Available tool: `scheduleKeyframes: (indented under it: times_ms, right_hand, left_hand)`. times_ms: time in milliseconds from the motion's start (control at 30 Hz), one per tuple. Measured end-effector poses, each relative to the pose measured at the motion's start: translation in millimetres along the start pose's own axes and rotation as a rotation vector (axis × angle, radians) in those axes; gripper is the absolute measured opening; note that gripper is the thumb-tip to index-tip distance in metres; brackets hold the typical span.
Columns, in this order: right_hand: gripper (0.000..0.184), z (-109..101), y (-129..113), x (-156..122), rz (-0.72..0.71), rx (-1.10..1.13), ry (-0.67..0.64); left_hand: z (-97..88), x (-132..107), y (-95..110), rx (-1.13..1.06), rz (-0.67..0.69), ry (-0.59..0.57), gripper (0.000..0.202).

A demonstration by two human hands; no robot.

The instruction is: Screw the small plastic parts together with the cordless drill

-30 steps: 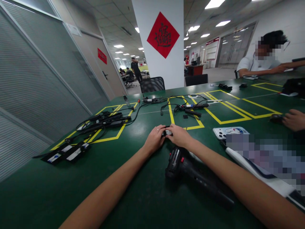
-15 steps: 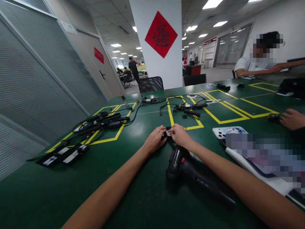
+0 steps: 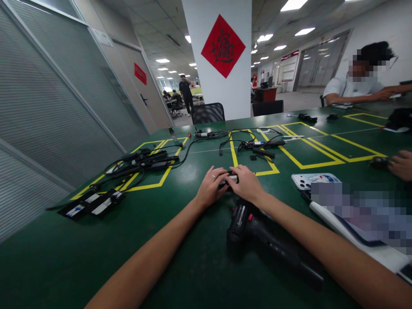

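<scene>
Both my hands meet over the middle of the green table [image 3: 154,244], around a small dark flat piece with a pale silvery face [image 3: 230,177]. My left hand [image 3: 210,183] is closed on its left side, a ring on one finger. My right hand [image 3: 246,182] grips it from the right, fingers bent over its far edge. Most of the piece is hidden by the fingers, so its kind is unclear. Just below my right wrist lies a black handheld tool with red buttons and a long tapered nozzle [image 3: 246,225], touched by neither hand.
Black cables and devices [image 3: 144,162] lie heaped at left, beside dark pouches [image 3: 103,204]. More cabled tools [image 3: 260,144] lie beyond my hands, within yellow tape outlines [image 3: 234,150]. At right are a phone [image 3: 301,181], another person's hand [image 3: 402,165] and a seated person [image 3: 354,90].
My right hand has shifted its fingers over the piece, and its pale face shows more. The view has swung slightly left, so everything sits further right.
</scene>
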State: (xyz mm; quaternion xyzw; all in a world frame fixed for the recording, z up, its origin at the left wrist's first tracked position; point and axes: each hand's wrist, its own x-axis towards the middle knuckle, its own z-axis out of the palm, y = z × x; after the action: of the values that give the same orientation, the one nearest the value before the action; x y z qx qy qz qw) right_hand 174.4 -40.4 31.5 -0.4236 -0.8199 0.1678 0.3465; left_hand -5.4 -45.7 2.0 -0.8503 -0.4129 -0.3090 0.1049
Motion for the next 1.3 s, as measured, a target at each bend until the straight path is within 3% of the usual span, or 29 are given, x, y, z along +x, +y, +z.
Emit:
scheduleKeyframes:
  times_ms: [133,300,500,633,767,933,1100,1200,1300]
  right_hand:
    - [0.025,3,3,5,-0.051,0.156,-0.125]
    - [0.024,11,22,17,0.064,0.282,-0.127]
    - [0.026,9,32,20,0.181,0.286,-0.08]
    - [0.026,4,28,13,0.157,0.187,-0.069]
    - [0.024,0,24,10,0.101,0.114,-0.149]
    - [0.023,-1,25,10,0.049,0.117,-0.179]
    - [0.024,2,28,12,0.055,0.2,-0.051]
    - [0.026,1,31,16,0.076,0.252,0.073]
    - [0.026,2,34,18,0.083,0.273,0.131]
  left_hand:
    - [0.9,-1,2,-0.006,0.026,0.058,0.039]
    - [2.4,3,5,-0.03,-0.047,-0.003,0.059]
    - [5.4,2,-2,-0.167,-0.189,-0.068,0.031]
    - [2.3,2,-1,-0.308,-0.195,-0.038,0.025]
    - [-1.8,4,0,-0.415,-0.246,0.011,0.021]
    - [0.4,2,-5,-0.555,-0.386,-0.095,0.035]
    - [1.6,6,-9,-0.577,-0.46,-0.176,0.057]
    - [-13.2,8,-15,-0.456,-0.528,-0.177,0.061]
    - [-52.1,-11,-25,-0.208,-0.63,-0.199,0.062]
